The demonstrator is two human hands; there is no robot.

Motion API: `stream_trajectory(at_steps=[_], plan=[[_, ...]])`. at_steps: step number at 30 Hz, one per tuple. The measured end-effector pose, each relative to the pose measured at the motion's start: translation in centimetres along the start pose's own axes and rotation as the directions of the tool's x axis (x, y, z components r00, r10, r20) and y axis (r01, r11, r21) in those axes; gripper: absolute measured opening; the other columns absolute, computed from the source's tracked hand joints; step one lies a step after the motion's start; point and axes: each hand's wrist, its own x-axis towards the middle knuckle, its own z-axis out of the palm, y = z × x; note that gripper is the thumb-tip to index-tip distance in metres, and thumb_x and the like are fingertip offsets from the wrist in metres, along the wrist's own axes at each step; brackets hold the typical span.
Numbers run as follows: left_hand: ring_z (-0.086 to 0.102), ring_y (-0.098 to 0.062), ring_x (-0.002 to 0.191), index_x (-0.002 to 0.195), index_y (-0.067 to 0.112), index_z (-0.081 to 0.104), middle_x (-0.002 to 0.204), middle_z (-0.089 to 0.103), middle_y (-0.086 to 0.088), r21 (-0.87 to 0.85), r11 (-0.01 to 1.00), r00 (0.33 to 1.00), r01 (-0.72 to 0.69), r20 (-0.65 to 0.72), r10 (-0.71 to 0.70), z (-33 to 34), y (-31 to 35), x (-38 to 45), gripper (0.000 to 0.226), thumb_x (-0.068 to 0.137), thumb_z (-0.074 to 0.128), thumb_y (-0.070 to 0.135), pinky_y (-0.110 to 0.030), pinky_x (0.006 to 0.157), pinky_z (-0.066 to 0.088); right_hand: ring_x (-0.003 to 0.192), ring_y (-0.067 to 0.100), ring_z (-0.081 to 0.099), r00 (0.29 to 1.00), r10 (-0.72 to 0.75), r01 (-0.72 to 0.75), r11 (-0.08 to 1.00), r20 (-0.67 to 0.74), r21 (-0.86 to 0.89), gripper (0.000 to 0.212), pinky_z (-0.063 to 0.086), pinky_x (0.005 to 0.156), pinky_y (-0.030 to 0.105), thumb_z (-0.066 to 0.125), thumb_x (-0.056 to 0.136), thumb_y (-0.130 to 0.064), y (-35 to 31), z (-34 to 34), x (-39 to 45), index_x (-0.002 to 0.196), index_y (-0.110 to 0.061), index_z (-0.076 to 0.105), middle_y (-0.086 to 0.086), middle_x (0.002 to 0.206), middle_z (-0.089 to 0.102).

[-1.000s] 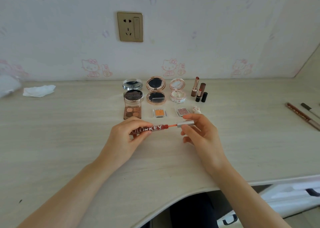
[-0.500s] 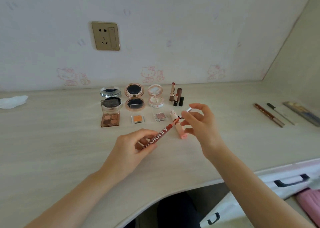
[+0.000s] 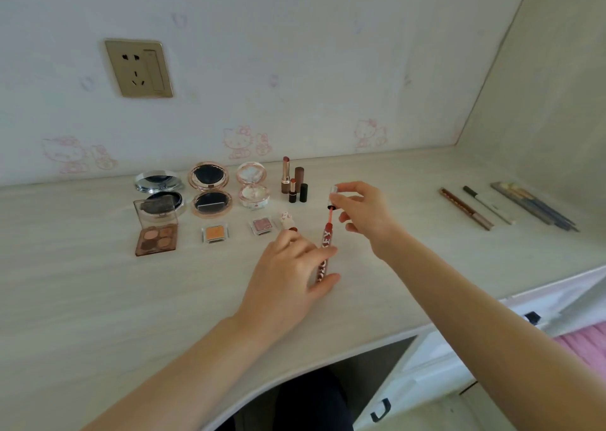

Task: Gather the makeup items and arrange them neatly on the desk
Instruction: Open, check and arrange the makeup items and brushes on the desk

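Note:
My left hand grips a red lip gloss tube with white lettering, held nearly upright over the desk. My right hand pinches its silver cap, with the wand partly drawn out of the tube. Behind them stand rows of makeup: a silver compact, a rose-gold compact, a clear pink compact, two open lipsticks with caps, an eyeshadow palette, an orange pan, a pink pan and a small white lip tube.
At the right of the desk lie a brown pencil, a white pen and a bundle of grey pencils. A wall socket sits above the makeup. White drawers stand under the desk's right end.
The view has swung right. The lip gloss tube went from lying level between my hands to nearly upright, and both hands have moved toward the back rows.

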Motion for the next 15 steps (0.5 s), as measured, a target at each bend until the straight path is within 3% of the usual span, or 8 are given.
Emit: stream_trajectory(at_steps=[8,15], plan=[[0.050,-0.019,0.102,0.118,0.025,0.066,0.099,0.065,0.011,0.223,0.968,0.993,-0.115,0.055,0.105,1.1,0.8,-0.3,0.047,0.091,0.042,0.055,-0.033,0.074,0.039,0.060,0.012,0.054,0.992,0.028,-0.010,0.990,0.126,-0.142,0.017,0.043,0.058,0.026,0.068,0.085,-0.026,0.9,-0.6,1.5,0.101,-0.019,0.067,-0.002,0.080,0.070],[0.051,-0.020,0.099,0.119,0.024,0.062,0.103,0.062,0.008,0.277,0.954,0.989,-0.115,0.119,0.085,1.0,1.0,-0.5,0.051,0.085,0.045,0.059,-0.032,0.075,0.038,0.060,0.011,0.053,0.983,0.042,-0.002,0.976,0.180,-0.217,0.017,0.040,0.052,0.019,0.068,0.085,-0.025,0.6,0.4,2.5,0.101,-0.020,0.068,-0.003,0.078,0.069]])
